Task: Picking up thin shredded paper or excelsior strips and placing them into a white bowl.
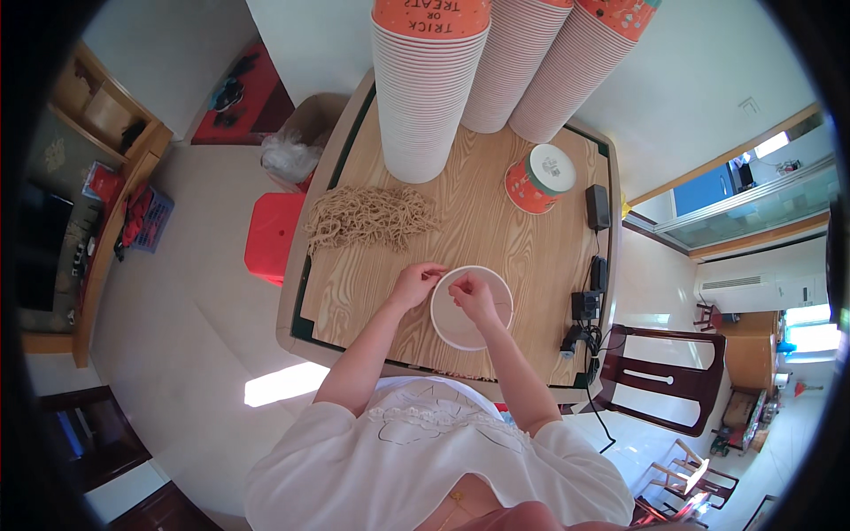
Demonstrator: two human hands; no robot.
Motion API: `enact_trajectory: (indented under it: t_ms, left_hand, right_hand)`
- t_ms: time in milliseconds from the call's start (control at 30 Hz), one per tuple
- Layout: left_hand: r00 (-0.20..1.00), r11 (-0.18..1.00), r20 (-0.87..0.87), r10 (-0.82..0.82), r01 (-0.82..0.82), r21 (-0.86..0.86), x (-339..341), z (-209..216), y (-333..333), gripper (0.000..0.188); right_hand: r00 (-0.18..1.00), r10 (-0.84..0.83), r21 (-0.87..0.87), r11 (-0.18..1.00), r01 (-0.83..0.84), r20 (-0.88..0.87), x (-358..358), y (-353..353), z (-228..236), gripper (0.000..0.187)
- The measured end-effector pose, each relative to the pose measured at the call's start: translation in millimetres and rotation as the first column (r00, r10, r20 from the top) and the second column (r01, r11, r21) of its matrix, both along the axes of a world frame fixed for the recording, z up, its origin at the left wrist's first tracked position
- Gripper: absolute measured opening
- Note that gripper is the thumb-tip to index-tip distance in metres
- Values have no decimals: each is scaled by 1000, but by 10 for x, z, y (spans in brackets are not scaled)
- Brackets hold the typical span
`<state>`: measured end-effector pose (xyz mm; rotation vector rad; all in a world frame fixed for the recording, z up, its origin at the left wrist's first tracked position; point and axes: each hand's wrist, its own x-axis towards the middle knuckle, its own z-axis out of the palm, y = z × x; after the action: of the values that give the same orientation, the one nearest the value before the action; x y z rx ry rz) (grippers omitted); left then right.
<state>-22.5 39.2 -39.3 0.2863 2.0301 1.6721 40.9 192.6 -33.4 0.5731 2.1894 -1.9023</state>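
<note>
A white-lined paper bucket sits open end up on the table in front of me. My left hand is at its left side, with bent fingers and thumb against the wall by the rim. Inside the mouth, my right hand has its fingers curled together near the left inner wall. Whatever those fingertips hold is hidden. Beyond my left hand lies a tangled heap of tan twine cords. An orange paper bucket with a white-and-green end facing up stands at the far right.
Tall stacks of nested paper buckets rise at the table's far side. Black power adapters and cables line the right edge of the wood-grain table. A red stool stands left, a dark wooden chair right.
</note>
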Motion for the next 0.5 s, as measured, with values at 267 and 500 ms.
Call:
enact_trajectory:
  t_ms: [267,500]
  left_hand:
    - [992,996,-103,-73,67,-60,-26,136,-14,21]
    - [976,982,-190,-110,77,-172,-43,153,7,12]
  right_hand:
    - [1000,11,74,997,-11,1,-51,-25,18,10]
    - [999,41,102,994,-40,-6,-48,8,57,11]
